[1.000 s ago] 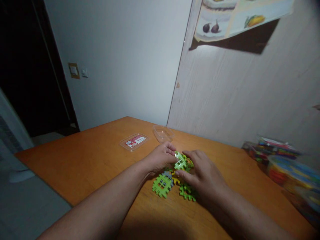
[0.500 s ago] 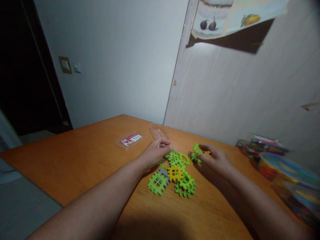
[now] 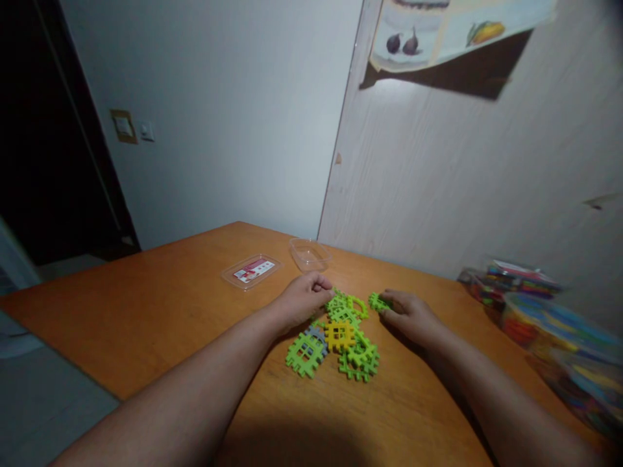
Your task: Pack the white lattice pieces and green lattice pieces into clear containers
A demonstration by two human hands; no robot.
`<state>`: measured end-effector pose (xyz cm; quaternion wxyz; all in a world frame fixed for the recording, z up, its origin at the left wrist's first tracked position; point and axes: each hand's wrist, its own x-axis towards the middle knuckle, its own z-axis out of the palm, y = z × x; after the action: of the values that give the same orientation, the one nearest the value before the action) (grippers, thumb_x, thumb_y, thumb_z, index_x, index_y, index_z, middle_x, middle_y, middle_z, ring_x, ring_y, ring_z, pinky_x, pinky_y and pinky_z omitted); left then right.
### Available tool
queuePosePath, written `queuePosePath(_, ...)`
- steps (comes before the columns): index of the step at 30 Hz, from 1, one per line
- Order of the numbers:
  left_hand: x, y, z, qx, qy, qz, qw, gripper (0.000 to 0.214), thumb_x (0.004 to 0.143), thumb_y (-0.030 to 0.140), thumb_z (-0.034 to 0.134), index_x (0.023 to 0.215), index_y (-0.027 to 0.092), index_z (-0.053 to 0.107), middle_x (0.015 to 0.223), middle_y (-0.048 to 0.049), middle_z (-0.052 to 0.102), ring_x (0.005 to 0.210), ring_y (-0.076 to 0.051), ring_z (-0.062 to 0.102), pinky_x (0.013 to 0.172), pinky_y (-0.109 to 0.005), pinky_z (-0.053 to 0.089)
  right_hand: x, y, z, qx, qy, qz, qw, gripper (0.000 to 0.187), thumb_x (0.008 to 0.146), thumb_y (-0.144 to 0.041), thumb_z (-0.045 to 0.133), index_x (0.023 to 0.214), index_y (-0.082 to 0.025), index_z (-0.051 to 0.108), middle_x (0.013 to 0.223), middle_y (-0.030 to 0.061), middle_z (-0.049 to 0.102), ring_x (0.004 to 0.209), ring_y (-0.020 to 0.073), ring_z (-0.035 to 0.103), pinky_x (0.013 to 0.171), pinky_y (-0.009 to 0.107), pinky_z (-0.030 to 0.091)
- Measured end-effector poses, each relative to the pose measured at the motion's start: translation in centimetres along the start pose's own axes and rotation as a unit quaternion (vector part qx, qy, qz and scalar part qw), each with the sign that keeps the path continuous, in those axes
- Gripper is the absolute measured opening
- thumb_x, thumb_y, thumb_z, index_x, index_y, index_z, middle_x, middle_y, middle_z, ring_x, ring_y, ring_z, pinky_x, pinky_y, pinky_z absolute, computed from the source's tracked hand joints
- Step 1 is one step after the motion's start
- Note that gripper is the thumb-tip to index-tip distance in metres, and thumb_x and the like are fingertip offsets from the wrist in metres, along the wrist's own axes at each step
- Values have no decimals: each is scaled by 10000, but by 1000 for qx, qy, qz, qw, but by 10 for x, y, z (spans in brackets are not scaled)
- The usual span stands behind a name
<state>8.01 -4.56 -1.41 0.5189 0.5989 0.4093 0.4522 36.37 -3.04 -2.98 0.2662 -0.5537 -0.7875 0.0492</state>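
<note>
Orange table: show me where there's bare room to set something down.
On the table, bare wood spreads left of the labelled lid, and lies on the near side of the plastic pieces. Crowded: around those pieces, between the left hand and right hand, and at the right, where blurred containers stand.

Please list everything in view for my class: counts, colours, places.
Table: one, orange-brown, centre.
Yellow piece: one, yellow, atop the pile.
Green pieces: several, green, in and beside the pile.
Grey piece: one visible, grey, left of yellow.
Box: one, clear, far table edge.
Lid: one, clear, labelled, left of box.
Tubs and packets: several, multicoloured, blurred, right.
Poster: one, pale, upper right.
Switches: two, white, left wall.
Doorway: one, dark, far left.
Floor: grey, lower left.
Left hand: one, fingers beside pile.
Right hand: one, fingers on green pieces.
</note>
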Motion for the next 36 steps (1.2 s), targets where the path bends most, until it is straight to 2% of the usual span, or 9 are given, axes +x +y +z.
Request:
queuePosePath(2, -2, 2, 0, 25, -25, 2, 999, 254, 778, 322, 683, 931, 149, 578, 775, -9, 579, 645, -98, 528, 587, -225, 380, 0, -3, 0, -8, 17, -4, 1000, 279, 765, -265, 602, 999, -193, 737, 1069, 120, 728, 1032, 289, 638, 904, 399, 478)
queuePosePath(4, -6, 5, 0, 45, -71, 10, 996, 266, 771, 320, 693, 941, 138, 600, 792, -15, 576, 680, -104, 529, 610, -234, 390, -1, -14, -2, 8, 14, 9, 1000, 247, 797, -278, 572, 980, -192, 715, 1016, 108, 722, 960, 268, 646, 842, 383, 489)
queuePosePath(7, -13, 8, 0, 70, -161, 22, 984, 374, 737, 331, 736, 1038, 144, 619, 834, -14, 578, 736, -118, 533, 651, -244, 408, -6, -41, -13, 72, -79, 28, 994, 165, 837, -310, 549, 875, -198, 664, 802, 42, 690, 707, 185, 614, 640, 297, 466)
queuePosePath(9, -17, 9, -1, 119, -196, 39, 973, 461, 689, 325, 776, 1096, 169, 627, 863, -8, 587, 762, -131, 533, 662, -246, 409, -10, -61, -23, 90, -160, 12, 983, 178, 837, -371, 596, 849, -197, 630, 747, 17, 654, 664, 162, 576, 594, 271, 432)
queuePosePath(14, -18, 10, -5, 240, -205, 115, 942, 440, 645, 271, 793, 1070, 221, 691, 945, -19, 620, 851, -175, 546, 715, -257, 423, -24, -97, -33, 11, -232, -13, 973, 512, 699, -632, 737, 974, -215, 624, 835, 32, 671, 689, 187, 576, 549, 267, 380)
queuePosePath(19, -15, 10, -7, 254, -209, 133, 935, 380, 670, 220, 755, 1045, 226, 691, 991, -26, 629, 901, -187, 548, 737, -250, 432, -31, -112, -27, -74, -210, -30, 974, 506, 713, -591, 725, 1064, -237, 638, 928, 65, 690, 752, 230, 603, 597, 292, 381)
queuePosePath(29, -12, 5, -6, 211, -214, 96, 949, 328, 665, 158, 709, 985, 173, 639, 826, 10, 563, 739, -126, 510, 605, -213, 379, -30, -107, -27, -86, -181, -40, 979, 435, 743, -300, 643, 1174, -240, 650, 861, 55, 717, 713, 207, 627, 592, 274, 394)
queuePosePath(33, -11, 3, -6, 182, -225, 53, 956, 290, 687, 146, 657, 972, 174, 614, 780, 22, 548, 673, -102, 500, 554, -197, 351, -19, -86, -37, -46, -166, -22, 985, 438, 766, -293, 617, 1192, -200, 659, 868, 64, 736, 723, 205, 645, 617, 282, 442)
queuePosePath(36, -10, 1, -5, 184, -211, 38, 959, 290, 668, 137, 647, 954, 173, 620, 757, 23, 541, 640, -92, 483, 532, -190, 335, -9, -58, -47, -1, -112, 5, 994, 359, 786, -333, 608, 1099, -177, 690, 898, 78, 746, 787, 221, 666, 686, 309, 488)
